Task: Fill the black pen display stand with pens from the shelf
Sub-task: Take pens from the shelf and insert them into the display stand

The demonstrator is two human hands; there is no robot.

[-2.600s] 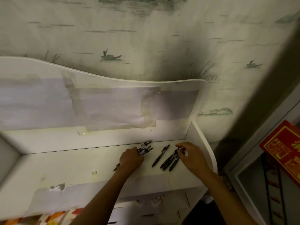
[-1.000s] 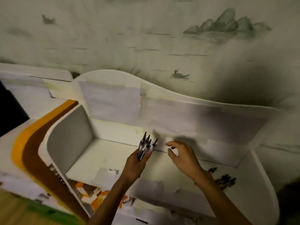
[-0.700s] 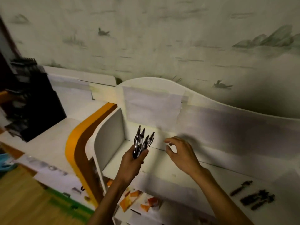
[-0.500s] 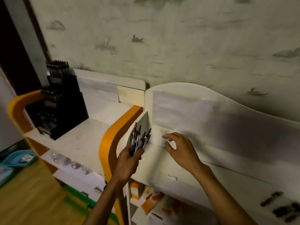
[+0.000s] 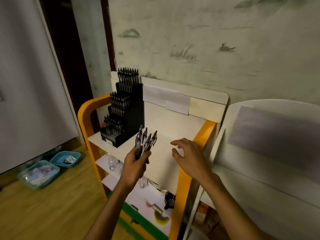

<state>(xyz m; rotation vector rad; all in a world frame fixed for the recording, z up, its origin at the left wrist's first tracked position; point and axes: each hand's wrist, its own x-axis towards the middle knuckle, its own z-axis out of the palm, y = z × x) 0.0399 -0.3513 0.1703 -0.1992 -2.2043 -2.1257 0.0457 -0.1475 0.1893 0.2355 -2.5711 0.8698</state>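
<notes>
A left hand (image 5: 136, 163) clenches a bundle of pens (image 5: 145, 142) by their lower barrels near the black display stand (image 5: 128, 111); right hand (image 5: 188, 153) empty, fingers spread. Light, slick pens likely need individual pinching.

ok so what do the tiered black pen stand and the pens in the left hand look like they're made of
The tiered black pen display stand looks like matte black plastic or acrylic: flat, dull, sharp-edged steps, though the dim light leaves it open. The bundle of pens in the left hand looks like clear glossy plastic barrels with black grips and tips, showing pale highlights.
</notes>
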